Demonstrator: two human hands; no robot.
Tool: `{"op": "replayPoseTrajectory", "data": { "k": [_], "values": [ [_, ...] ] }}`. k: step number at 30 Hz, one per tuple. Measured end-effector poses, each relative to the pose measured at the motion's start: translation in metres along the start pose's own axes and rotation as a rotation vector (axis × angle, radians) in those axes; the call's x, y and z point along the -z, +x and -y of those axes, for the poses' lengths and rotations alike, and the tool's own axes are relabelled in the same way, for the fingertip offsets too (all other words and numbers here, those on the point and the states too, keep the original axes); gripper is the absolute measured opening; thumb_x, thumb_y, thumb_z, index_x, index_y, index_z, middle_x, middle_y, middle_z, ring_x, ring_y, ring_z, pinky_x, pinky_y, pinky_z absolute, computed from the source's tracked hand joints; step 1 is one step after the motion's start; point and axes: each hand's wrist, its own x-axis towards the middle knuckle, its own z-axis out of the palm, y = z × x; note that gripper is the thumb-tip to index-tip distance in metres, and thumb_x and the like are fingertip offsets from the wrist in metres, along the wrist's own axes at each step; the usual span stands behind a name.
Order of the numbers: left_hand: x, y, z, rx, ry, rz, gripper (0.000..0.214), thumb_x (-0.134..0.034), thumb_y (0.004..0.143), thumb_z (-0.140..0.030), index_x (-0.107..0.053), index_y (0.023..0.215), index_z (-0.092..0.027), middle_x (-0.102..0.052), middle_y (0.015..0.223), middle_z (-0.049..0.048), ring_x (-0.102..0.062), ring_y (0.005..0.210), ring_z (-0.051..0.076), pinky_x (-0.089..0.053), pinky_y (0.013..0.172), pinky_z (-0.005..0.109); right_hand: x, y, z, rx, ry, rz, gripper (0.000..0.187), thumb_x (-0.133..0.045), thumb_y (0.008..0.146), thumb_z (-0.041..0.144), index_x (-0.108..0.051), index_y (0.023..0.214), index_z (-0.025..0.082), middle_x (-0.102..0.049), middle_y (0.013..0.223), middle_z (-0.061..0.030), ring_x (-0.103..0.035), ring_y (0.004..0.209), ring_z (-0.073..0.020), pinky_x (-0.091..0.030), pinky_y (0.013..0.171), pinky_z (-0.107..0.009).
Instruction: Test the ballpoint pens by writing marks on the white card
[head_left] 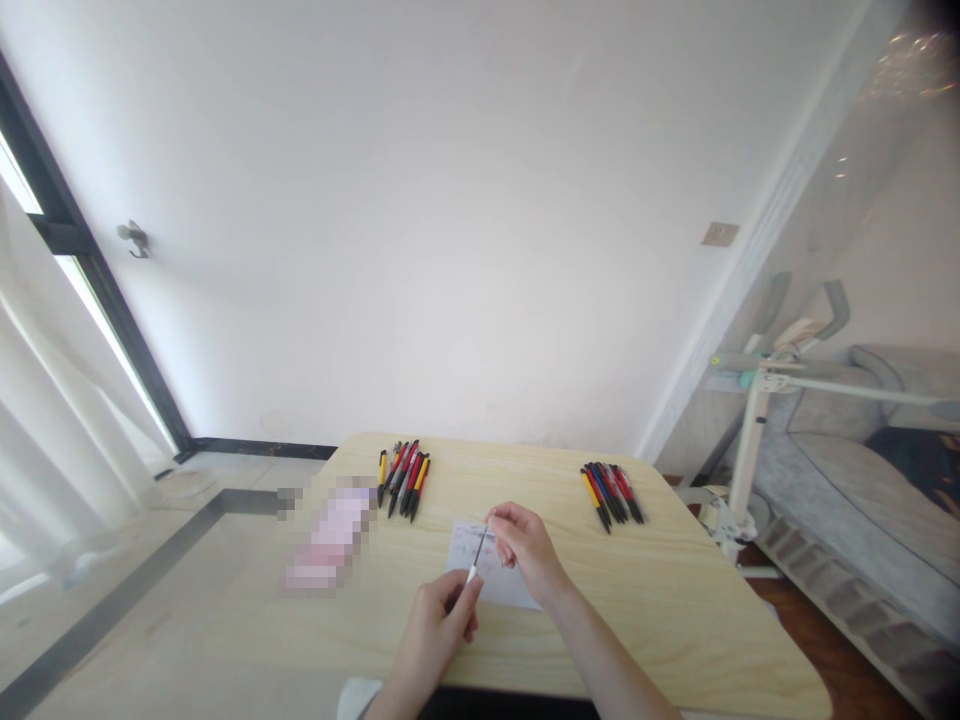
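Over a sheet of paper (506, 590) with marks on it, both hands work at one slim item. My left hand (442, 612) is closed around a pen part whose white end (472, 574) pokes out past the thumb; the rest is hidden in the fingers. From that white end a thin dark rod, which looks like a pen refill (480, 548), slants up to my right hand (526, 545). The thumb and fingertips of my right hand pinch its upper end.
On the wooden table (637, 600), a bunch of pens (405, 480) in several colours lies at the back left, another bunch (611, 495) at the back right. A blurred pink item (330, 540) is at the left. A white wall (480, 250) stands behind; exercise equipment (754, 430) stands right.
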Motion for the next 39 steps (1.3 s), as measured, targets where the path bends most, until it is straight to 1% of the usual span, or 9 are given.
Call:
{"op": "replayPoseTrajectory", "data": {
  "k": [12,24,32,39],
  "values": [
    [0.000,0.001,0.000,0.008,0.001,0.007,0.033,-0.042,0.082,-0.040,-0.053,0.061,-0.017,-0.049,0.043,-0.0036,-0.046,0.042,0.010,-0.034,0.047,0.020,0.002,0.000,-0.003,0.026,-0.081,0.028,0.014,-0.057,0.072,0.029,-0.057,0.072,0.015,-0.043,0.039,0.0087,-0.036,0.034,-0.0046,-0.027,0.034,-0.016],
    [0.000,0.001,-0.001,0.014,-0.008,0.003,0.034,-0.043,0.082,-0.041,-0.052,0.060,-0.017,-0.050,0.043,-0.0031,-0.047,0.042,0.010,-0.035,0.047,0.020,0.000,-0.005,-0.002,0.018,-0.120,0.059,0.015,-0.056,0.072,0.030,-0.056,0.070,0.015,-0.042,0.039,0.0088,-0.035,0.034,-0.0045,-0.027,0.035,-0.016],
    [0.000,0.000,0.000,0.013,-0.015,0.007,0.034,-0.041,0.082,-0.041,-0.057,0.067,-0.015,-0.051,0.045,-0.0028,-0.047,0.042,0.010,-0.035,0.046,0.020,-0.001,-0.005,-0.010,0.010,-0.133,0.070,0.016,-0.056,0.072,0.030,-0.057,0.071,0.014,-0.041,0.039,0.0090,-0.035,0.034,-0.0046,-0.027,0.035,-0.016],
    [0.001,0.000,-0.001,0.010,-0.022,0.013,0.035,-0.039,0.083,-0.042,-0.059,0.070,-0.016,-0.051,0.045,-0.0025,-0.048,0.043,0.011,-0.036,0.047,0.020,-0.002,-0.006,-0.013,0.001,-0.134,0.075,0.016,-0.056,0.072,0.030,-0.056,0.069,0.014,-0.041,0.039,0.0090,-0.035,0.034,-0.0044,-0.027,0.034,-0.016]
  ]
}}
